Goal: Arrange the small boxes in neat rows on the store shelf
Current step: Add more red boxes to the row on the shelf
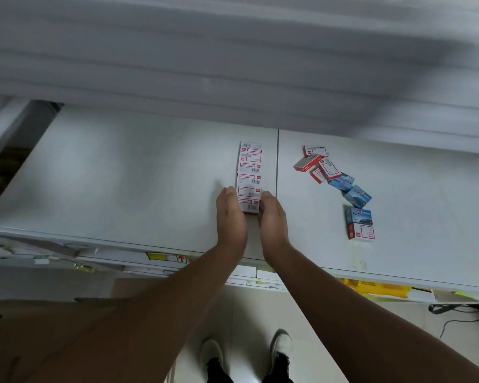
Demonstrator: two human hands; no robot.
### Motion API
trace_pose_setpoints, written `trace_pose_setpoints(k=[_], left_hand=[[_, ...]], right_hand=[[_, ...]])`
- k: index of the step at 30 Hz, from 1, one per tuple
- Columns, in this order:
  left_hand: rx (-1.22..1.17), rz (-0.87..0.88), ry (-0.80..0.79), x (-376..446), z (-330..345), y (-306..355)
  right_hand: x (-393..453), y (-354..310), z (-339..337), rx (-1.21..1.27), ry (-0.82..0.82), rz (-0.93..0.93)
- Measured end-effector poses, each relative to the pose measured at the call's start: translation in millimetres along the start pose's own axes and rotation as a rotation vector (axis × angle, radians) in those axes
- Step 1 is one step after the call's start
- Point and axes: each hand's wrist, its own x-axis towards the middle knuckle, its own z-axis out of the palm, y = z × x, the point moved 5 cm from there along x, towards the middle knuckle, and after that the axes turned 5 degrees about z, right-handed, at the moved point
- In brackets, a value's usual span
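A straight row of several small red-and-white boxes (pixel 250 175) runs front to back on the white shelf (pixel 122 175), just left of the shelf seam. My left hand (pixel 231 217) and my right hand (pixel 273 217) lie flat against the two sides of the row's near end, fingers straight, pressing the nearest boxes between them. To the right lies a loose scatter: red-and-white boxes (pixel 317 163), blue boxes (pixel 353 192), and a blue box beside a red-and-white one (pixel 360 223) nearer the front.
The shelf's front edge (pixel 177 252) carries a yellow label. Below it are stacked goods, a brown carton (pixel 53 327) at lower left, a black cable (pixel 451 310) at right and the person's shoes on the tiled floor. An upper shelf overhangs at the back.
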Motion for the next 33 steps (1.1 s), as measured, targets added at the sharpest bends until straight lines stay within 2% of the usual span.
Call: trace_pose_setpoints(k=[6, 9, 14, 18, 24, 28, 33], left_hand=[[0.104, 0.011, -0.031, 4.6, -0.3, 11.2], [0.205, 0.029, 0.01, -0.7, -12.1, 22.6], [0.489, 0.051, -0.071, -15.5, -36.7, 38.6], [0.733, 0.14, -0.128, -28.7, -53.6, 62.2], [1.144, 0.305, -0.207, -67.6, -48.4, 115.6], [1.345, 0.33, -0.183, -97.4, -37.6, 137.9], [1.585, 0.399, -0.166, -126.5, -23.2, 149.9]], right_hand=[[1.0, -12.4, -8.0, -0.063, 0.017, -0.027], [-10.8, -20.1, -20.1, -0.14, 0.028, -0.057], [-34.7, -46.1, -50.1, -0.411, 0.017, -0.182], [-46.7, -68.6, -69.3, -0.592, -0.047, -0.242], [-61.0, -104.7, -89.0, -1.119, -0.151, -0.362], [-71.9, -120.0, -95.5, -1.34, -0.188, -0.454], [-84.2, -128.0, -105.2, -1.471, -0.183, -0.56]])
